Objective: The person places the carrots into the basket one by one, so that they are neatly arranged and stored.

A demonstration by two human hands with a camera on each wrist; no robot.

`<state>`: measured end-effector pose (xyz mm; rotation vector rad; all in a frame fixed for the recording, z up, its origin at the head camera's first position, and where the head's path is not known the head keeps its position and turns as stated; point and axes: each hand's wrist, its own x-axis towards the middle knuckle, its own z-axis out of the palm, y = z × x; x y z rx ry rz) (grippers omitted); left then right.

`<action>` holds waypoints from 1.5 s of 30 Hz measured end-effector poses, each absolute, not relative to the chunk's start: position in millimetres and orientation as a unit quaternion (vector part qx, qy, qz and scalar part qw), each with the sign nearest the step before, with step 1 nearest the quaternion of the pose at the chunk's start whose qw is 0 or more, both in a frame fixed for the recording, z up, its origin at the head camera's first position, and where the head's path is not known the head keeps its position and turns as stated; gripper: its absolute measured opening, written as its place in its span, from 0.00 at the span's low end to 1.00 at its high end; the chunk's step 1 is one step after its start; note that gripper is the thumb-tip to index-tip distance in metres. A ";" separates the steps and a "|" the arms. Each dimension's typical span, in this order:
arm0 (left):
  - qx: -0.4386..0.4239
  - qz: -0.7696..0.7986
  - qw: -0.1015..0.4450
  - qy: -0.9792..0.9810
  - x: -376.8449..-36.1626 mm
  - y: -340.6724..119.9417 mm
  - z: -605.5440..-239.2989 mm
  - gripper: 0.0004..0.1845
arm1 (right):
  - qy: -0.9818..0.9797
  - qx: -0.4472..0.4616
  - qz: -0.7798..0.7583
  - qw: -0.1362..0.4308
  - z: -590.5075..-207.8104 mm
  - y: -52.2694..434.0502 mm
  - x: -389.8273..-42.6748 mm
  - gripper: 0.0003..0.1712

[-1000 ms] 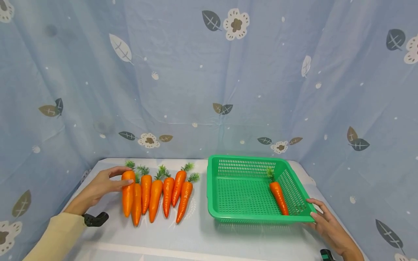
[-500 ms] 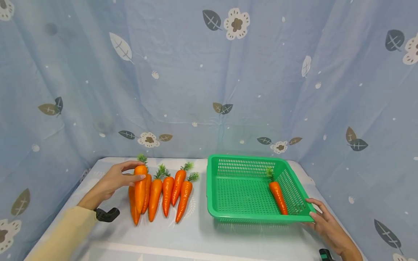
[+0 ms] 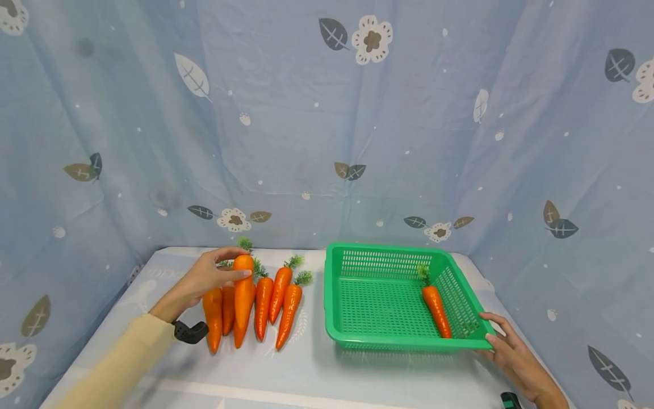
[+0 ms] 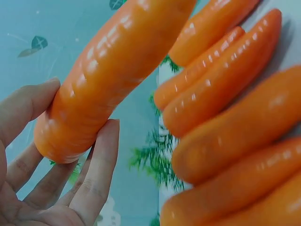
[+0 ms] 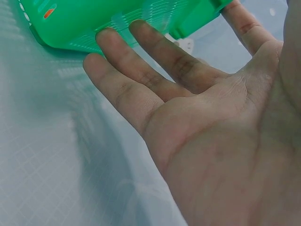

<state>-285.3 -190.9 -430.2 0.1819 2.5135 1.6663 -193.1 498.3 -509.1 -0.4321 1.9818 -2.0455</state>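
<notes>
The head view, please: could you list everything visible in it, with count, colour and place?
held carrot: one, orange with green top, lifted over the row on the left
carrots on the table: four seen, orange, side by side, left of the basket
basket: one, green plastic mesh, right half of the table
carrot in the basket: one, orange, along its right wall
table: one, pale blue cover
curtain: blue, leaf and flower print, behind and at the sides
left hand: grip on the held carrot's thick end
right hand: fingers straight, at the basket's near right corner
</notes>
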 end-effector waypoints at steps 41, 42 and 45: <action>0.193 0.626 0.115 0.747 -304.7 -79.5 -403.9 0.29 | 0.704 -0.118 -0.691 0.114 -508.9 495.7 -190.3 0.26; 0.197 0.627 0.115 0.745 -305.3 -77.2 -403.7 0.30 | 0.703 -0.118 -0.692 0.114 -508.9 495.7 -190.2 0.26; 0.205 0.631 0.114 0.739 -306.7 -69.8 -403.2 0.31 | 0.706 -0.112 -0.690 0.114 -509.2 495.5 -190.1 0.26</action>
